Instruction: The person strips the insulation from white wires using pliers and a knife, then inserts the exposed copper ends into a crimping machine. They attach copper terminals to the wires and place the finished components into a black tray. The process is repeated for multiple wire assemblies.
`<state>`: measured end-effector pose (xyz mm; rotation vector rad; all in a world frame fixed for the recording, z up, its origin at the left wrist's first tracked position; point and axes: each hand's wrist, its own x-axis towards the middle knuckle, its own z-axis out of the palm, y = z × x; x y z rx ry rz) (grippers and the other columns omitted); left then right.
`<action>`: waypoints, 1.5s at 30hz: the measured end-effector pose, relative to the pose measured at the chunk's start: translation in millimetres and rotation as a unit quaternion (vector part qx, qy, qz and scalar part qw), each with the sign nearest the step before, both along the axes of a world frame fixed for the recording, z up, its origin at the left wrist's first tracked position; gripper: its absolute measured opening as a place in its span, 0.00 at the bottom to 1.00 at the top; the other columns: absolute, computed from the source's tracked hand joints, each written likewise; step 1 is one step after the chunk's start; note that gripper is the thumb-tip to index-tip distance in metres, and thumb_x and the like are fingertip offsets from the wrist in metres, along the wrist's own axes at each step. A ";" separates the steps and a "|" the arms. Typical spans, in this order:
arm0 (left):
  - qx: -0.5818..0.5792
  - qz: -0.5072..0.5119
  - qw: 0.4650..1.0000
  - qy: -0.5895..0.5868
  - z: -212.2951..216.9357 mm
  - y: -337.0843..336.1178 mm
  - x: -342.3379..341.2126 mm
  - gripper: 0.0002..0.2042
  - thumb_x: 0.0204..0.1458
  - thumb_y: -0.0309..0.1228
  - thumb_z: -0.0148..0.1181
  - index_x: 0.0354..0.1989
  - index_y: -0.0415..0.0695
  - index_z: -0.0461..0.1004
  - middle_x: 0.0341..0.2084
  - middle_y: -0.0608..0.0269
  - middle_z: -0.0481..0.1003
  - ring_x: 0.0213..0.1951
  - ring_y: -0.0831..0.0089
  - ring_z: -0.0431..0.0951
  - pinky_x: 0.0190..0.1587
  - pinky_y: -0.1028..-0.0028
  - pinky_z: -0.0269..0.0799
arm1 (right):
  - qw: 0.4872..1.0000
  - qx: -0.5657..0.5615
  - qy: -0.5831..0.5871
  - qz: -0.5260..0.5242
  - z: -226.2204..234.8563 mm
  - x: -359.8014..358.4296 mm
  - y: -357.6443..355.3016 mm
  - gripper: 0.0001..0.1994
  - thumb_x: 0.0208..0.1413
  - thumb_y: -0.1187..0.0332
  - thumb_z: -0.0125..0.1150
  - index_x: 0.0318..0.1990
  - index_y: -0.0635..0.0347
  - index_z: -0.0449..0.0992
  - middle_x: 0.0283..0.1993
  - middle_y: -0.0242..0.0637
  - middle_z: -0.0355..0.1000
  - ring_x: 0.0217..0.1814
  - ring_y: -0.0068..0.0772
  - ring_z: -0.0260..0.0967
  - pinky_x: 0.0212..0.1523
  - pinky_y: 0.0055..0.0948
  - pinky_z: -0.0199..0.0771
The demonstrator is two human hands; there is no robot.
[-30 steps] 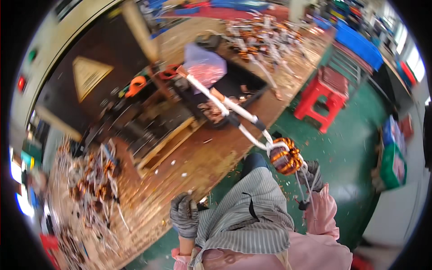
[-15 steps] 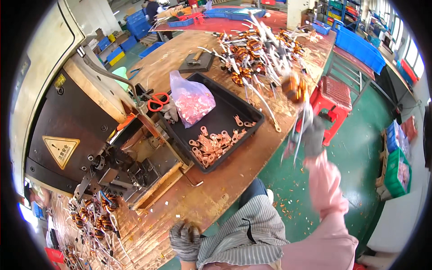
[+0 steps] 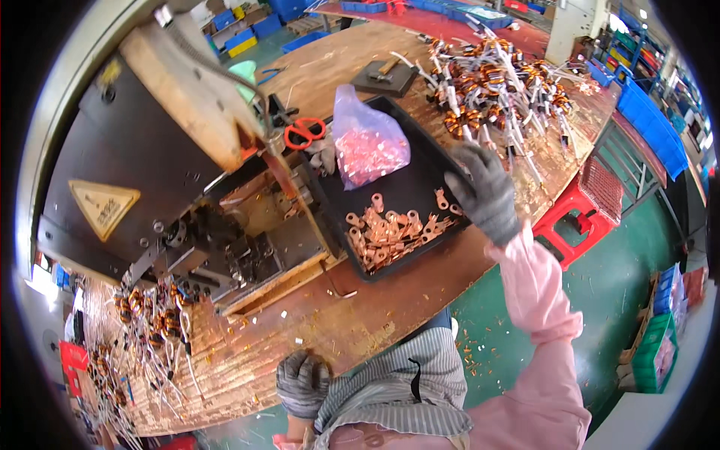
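My right hand (image 3: 487,196), in a grey glove, hovers over the right corner of a black tray (image 3: 431,142). Its fingers are stretched and apart, with nothing seen in them. In the tray lie a heap of copper cable lugs (image 3: 390,234) and a translucent plastic bag (image 3: 369,150) of more copper pieces. Just beyond that hand is a pile of copper-wound coils (image 3: 499,82) with white leads. My left hand (image 3: 302,384), in a striped grey glove, rests curled at the table's front edge; what its fingers close on, if anything, is hidden.
A black press machine (image 3: 127,165) with a yellow warning triangle stands at left. More wired coils (image 3: 154,319) lie beside it. Red scissors (image 3: 304,133) and a hammer on a dark plate (image 3: 384,76) are behind the tray. A red stool (image 3: 581,214) stands at right.
My right hand held a wired coil out over the floor at right; now it is without it and has moved left to the tray. The view has shifted; my left hand stays at the table edge.
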<state>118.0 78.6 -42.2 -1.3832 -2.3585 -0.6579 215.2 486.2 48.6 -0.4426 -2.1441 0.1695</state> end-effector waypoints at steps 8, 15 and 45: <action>0.011 -0.052 0.994 -0.097 3.3 -11.9 -10.9 0.13 0.38 0.32 0.61 0.34 0.44 0.71 0.37 0.55 0.70 0.38 0.58 0.71 0.39 0.63 0.68 | 0.989 -0.106 0.054 0.089 -59.2 55.6 -72.7 0.11 0.50 0.74 0.52 0.41 0.65 0.72 0.41 0.43 0.71 0.45 0.41 0.67 0.49 0.34 0.64; -0.006 0.080 0.997 -0.011 28.7 -73.5 -51.4 0.11 0.42 0.30 0.59 0.36 0.43 0.72 0.37 0.56 0.71 0.41 0.60 0.71 0.43 0.65 0.68 | 0.970 -0.214 0.061 0.102 -97.5 58.6 -148.9 0.08 0.50 0.74 0.53 0.38 0.62 0.72 0.37 0.40 0.70 0.42 0.36 0.66 0.43 0.30 0.66; -0.131 0.380 0.915 -0.038 96.9 -203.0 -128.6 0.13 0.48 0.45 0.53 0.36 0.52 0.70 0.24 0.54 0.74 0.29 0.55 0.74 0.31 0.59 0.68 | 0.984 -0.100 -0.030 0.143 -112.0 -16.8 -246.5 0.06 0.45 0.76 0.58 0.33 0.60 0.73 0.29 0.41 0.69 0.29 0.42 0.67 0.31 0.35 0.69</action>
